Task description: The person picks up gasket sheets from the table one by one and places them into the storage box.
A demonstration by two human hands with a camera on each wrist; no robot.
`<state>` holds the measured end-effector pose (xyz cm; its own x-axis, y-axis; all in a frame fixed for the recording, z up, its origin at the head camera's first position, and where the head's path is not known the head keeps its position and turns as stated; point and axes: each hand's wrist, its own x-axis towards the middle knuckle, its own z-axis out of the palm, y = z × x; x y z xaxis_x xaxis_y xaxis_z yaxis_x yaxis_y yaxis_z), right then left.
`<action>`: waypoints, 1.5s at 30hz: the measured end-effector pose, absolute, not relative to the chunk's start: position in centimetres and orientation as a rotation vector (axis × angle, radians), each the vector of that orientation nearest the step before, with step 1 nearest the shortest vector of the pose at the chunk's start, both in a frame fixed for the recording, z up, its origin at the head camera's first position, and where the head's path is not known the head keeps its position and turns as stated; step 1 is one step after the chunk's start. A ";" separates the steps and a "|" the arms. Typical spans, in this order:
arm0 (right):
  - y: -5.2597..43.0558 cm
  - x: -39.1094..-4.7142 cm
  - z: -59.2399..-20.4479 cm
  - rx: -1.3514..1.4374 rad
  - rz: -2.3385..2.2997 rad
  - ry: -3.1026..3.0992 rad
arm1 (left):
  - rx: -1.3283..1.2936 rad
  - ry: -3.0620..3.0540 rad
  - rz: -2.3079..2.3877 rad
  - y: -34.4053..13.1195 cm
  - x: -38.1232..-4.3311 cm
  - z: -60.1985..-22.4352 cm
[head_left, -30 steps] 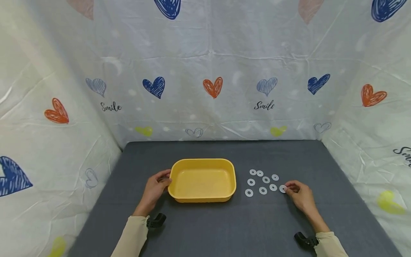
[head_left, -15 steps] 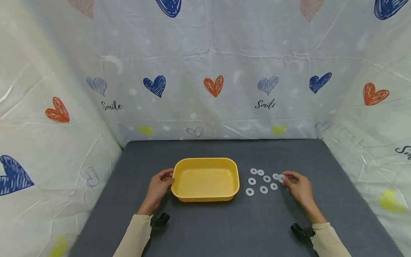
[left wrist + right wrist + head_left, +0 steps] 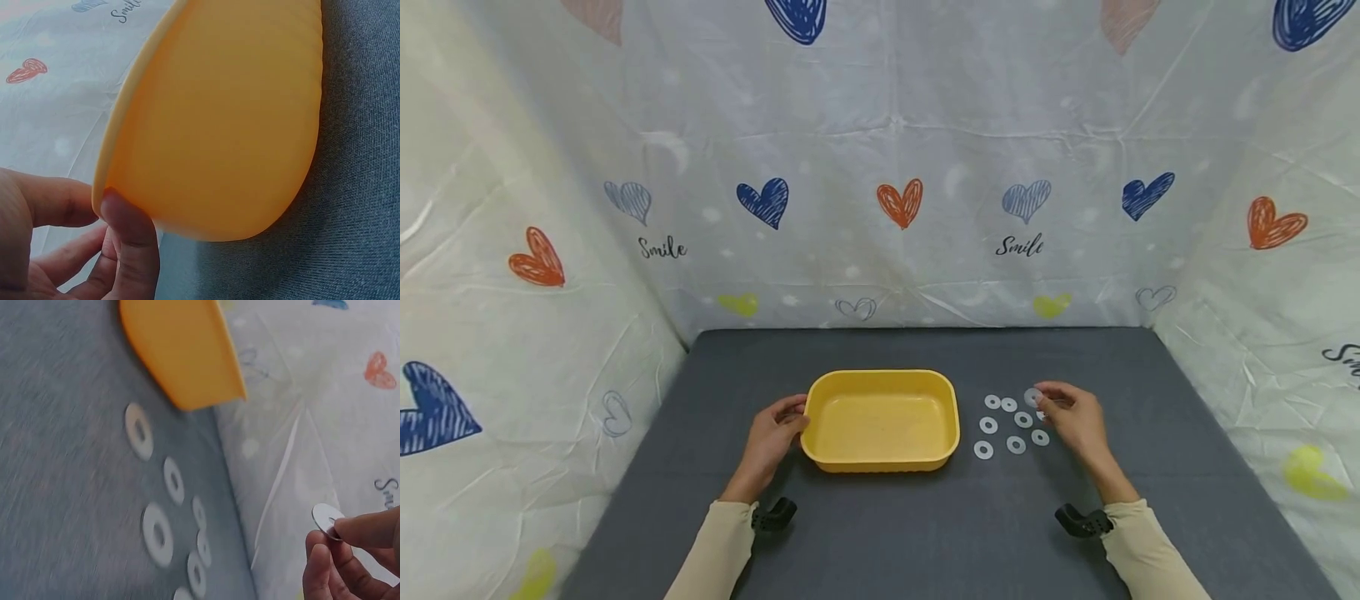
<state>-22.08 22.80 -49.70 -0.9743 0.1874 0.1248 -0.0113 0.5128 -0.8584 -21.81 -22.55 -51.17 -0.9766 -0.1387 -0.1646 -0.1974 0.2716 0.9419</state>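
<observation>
A yellow rectangular tub stands on the dark cloth, its inside bare. My left hand pinches the tub's left rim; the left wrist view shows the thumb on one side of that rim and a finger on the other. Between thumb and fingertips, my right hand holds a flat white washer, raised over the cloth to the right of the tub. Several more washers lie flat below and left of that hand, and its fingers partly cover one of them in the head view.
Dark grey cloth covers the table. White sheets printed with hearts hang behind it and along both sides. A black wrist-camera strap sits on the right wrist, and another on the left.
My right hand has lifted one washer off the cloth and carried it up and leftward, over the others. The left hand stays on the tub rim; the tub sits slightly further right in view.
</observation>
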 end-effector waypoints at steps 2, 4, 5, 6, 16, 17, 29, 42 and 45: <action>22.1 -22.2 -49.5 -0.153 1.476 -2.543 | -0.328 2.463 1.838 -22.6 -21.7 -51.2; 21.5 -22.3 -49.3 -0.147 1.505 -2.530 | -0.325 2.464 1.837 -22.6 -21.7 -51.2; 21.1 -22.4 -49.2 -0.141 1.526 -2.523 | -0.330 2.460 1.836 -22.6 -21.7 -51.3; 20.8 -22.5 -49.1 -0.136 1.548 -2.514 | -0.333 2.457 1.839 -22.6 -21.7 -51.3; 17.6 -23.4 -48.1 -0.058 1.758 -2.427 | -0.316 2.420 1.877 -22.7 -21.5 -51.4; 17.3 -23.5 -48.0 -0.051 1.774 -2.418 | -0.321 2.418 1.881 -22.7 -21.5 -51.5; 14.8 -24.0 -47.5 0.020 1.893 -2.356 | -0.348 2.404 1.895 -22.6 -21.5 -51.8; 11.4 -24.1 -46.9 0.036 2.174 -2.285 | -0.338 2.410 1.896 -22.5 -21.5 -51.8; 10.6 -24.2 -46.9 0.051 2.231 -2.251 | -0.325 2.405 1.902 -22.6 -21.4 -51.7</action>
<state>-24.18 10.61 -46.91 -0.9991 -0.0427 0.0024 -0.0028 0.0090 -1.0000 -21.41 -22.61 -51.75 -0.9761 -0.1286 -0.1750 -0.2000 0.2176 0.9553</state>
